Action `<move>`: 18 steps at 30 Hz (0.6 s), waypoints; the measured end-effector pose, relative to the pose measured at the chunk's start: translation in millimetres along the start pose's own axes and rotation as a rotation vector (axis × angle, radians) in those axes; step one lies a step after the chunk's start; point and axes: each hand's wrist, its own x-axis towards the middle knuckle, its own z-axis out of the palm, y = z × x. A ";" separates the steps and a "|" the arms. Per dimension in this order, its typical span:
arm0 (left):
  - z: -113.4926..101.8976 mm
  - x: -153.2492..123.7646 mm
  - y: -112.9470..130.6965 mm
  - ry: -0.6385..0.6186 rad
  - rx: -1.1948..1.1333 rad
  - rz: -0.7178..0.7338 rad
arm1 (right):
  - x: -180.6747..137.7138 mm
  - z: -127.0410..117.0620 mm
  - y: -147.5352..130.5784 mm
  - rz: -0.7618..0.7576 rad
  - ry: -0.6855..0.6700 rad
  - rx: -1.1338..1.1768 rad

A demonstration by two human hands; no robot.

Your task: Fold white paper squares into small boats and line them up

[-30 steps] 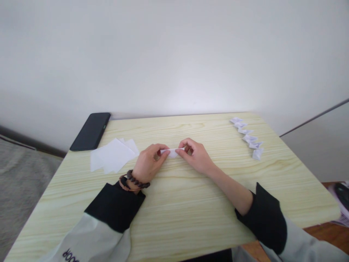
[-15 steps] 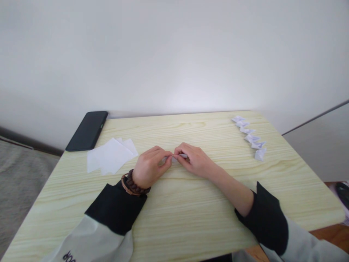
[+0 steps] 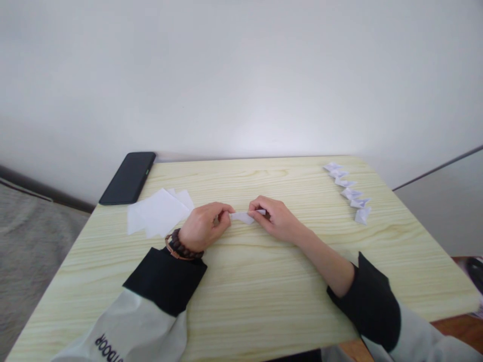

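Observation:
A small folded piece of white paper is stretched between my two hands over the middle of the table. My left hand pinches its left end between thumb and forefinger. On the other side, my right hand pinches it towards the right, and a narrow tip of the paper sticks out past those fingers. Parts of the folds are hidden behind the fingertips. Left of my left hand, several flat sheets of white paper lie overlapping.
A black phone lies at the table's back left corner. Several small folded paper boats stand in a slanting row at the right. The pale wood-grain table meets a white wall at its back edge.
My hands have moved apart, from fingertips nearly touching to a gap in which more of the folded paper shows. The view has shifted slightly.

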 end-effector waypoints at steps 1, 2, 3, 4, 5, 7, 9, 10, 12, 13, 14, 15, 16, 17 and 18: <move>-0.7 0.4 1.6 -0.022 -0.017 -0.003 | 0.0 0.7 -1.1 0.006 -0.001 0.002; -0.8 0.9 3.1 -0.042 -0.034 0.008 | 0.0 1.5 -2.3 0.008 -0.004 0.006; -0.1 1.5 4.2 -0.056 -0.048 0.033 | -0.1 2.2 -3.4 0.007 -0.004 0.013; 1.1 2.0 5.0 -0.069 -0.062 0.068 | -0.1 2.8 -4.4 0.006 -0.005 0.020; 3.0 2.5 5.3 -0.031 -0.062 0.083 | -0.1 3.4 -5.2 0.005 -0.002 0.025; 7.3 2.8 4.5 0.011 -0.069 0.113 | -0.1 4.2 -5.9 0.006 -0.002 0.031; 11.1 2.4 2.5 0.022 -0.094 0.127 | -0.2 4.8 -5.9 0.012 -0.013 0.032; 12.4 2.1 1.4 0.018 -0.107 0.126 | -0.1 4.9 -5.7 0.013 -0.019 0.032; 13.7 1.7 0.0 0.017 -0.120 0.103 | 0.2 4.6 -5.3 0.016 -0.026 0.035; 13.7 1.8 -0.3 0.021 -0.127 0.090 | 0.4 4.1 -5.0 0.022 -0.023 0.040; 13.4 2.2 -0.2 0.028 -0.134 0.078 | 0.8 3.3 -4.6 0.031 -0.019 0.050; 12.7 2.8 0.1 0.037 -0.143 0.068 | 1.2 2.1 -4.0 0.043 -0.018 0.063; 11.8 3.6 0.6 0.048 -0.153 0.058 | 1.6 0.7 -3.3 0.057 -0.019 0.080; 10.7 4.5 1.1 0.056 -0.163 0.048 | 2.0 -0.9 -2.4 0.069 -0.023 0.102; 9.6 5.4 1.6 0.061 -0.172 0.038 | 2.3 -2.6 -1.3 0.083 -0.029 0.127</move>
